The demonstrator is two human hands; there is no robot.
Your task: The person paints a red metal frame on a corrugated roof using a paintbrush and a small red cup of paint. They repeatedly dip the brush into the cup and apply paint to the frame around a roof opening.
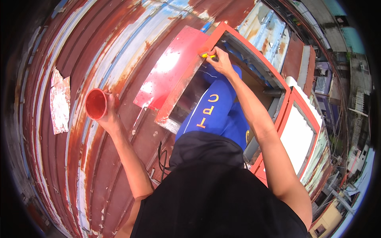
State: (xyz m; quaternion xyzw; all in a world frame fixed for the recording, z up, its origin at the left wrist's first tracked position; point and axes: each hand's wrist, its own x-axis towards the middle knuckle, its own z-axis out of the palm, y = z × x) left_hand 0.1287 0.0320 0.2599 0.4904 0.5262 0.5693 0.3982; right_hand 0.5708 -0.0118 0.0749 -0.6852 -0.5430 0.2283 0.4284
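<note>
My left hand [110,113] is wrapped round a red cup [96,104], coated red inside, held above the roof at the left. My right hand [219,61] pinches a small paintbrush with a yellow handle [207,56]; its bristles do not show clearly. That hand is at the far left corner of a rectangular hatch frame [226,29]. The frame is bright red on its far and right sides, while its left side [180,85] looks duller and patchy. My legs in blue trousers [214,103] are inside the opening.
A glossy red panel [172,65] lies against the frame's left side. Ribbed, rusty metal roofing [131,75] spreads around, with a loose peeling sheet [60,101] at the left. A red-framed white panel [297,131] is at the right. Beyond the roof edge are buildings and cables [345,119] lower down.
</note>
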